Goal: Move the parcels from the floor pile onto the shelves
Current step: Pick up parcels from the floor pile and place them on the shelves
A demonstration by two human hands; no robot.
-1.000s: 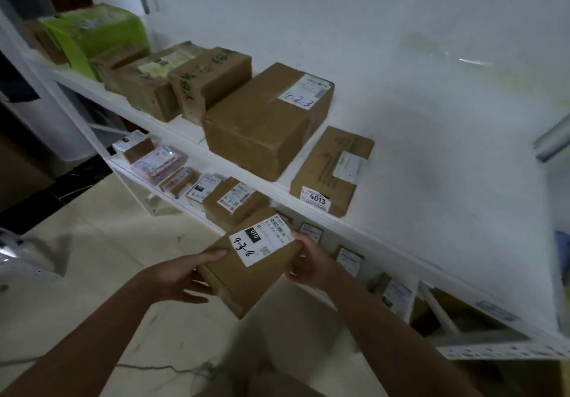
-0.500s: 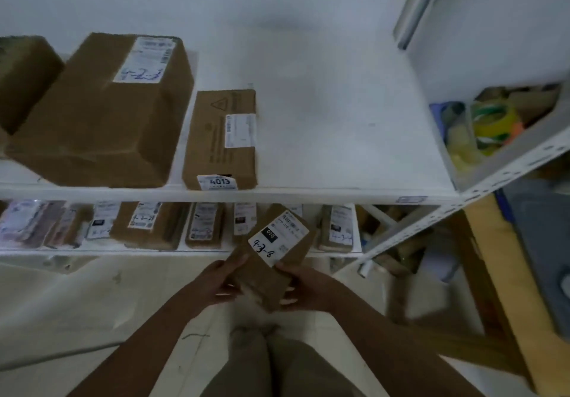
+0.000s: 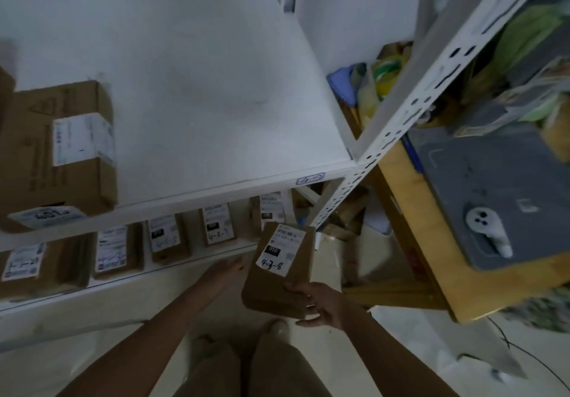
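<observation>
A small brown parcel (image 3: 279, 276) with a white label marked 4-3-8 hangs in front of the lower shelf (image 3: 172, 262), near its right end. My right hand (image 3: 324, 304) grips the parcel's near right corner, thumb on top. My left hand (image 3: 226, 271) lies with straight fingers against the parcel's left side; its fingertips are partly hidden behind the box. Several labelled parcels (image 3: 217, 224) stand in a row on the lower shelf. On the upper shelf (image 3: 216, 113) a flat brown box (image 3: 58, 156) lies at the left.
A white perforated upright (image 3: 410, 113) of the rack stands right of the parcel. Beyond it is a wooden table (image 3: 431, 242) with a grey mat (image 3: 505, 193) and a white object. Bags and clutter (image 3: 373, 82) sit behind the rack. My legs are below on the pale floor.
The view has swung right along the rack. The parcel has moved right and up toward the lower shelf's right end. My left hand has slid from gripping to lying alongside it.
</observation>
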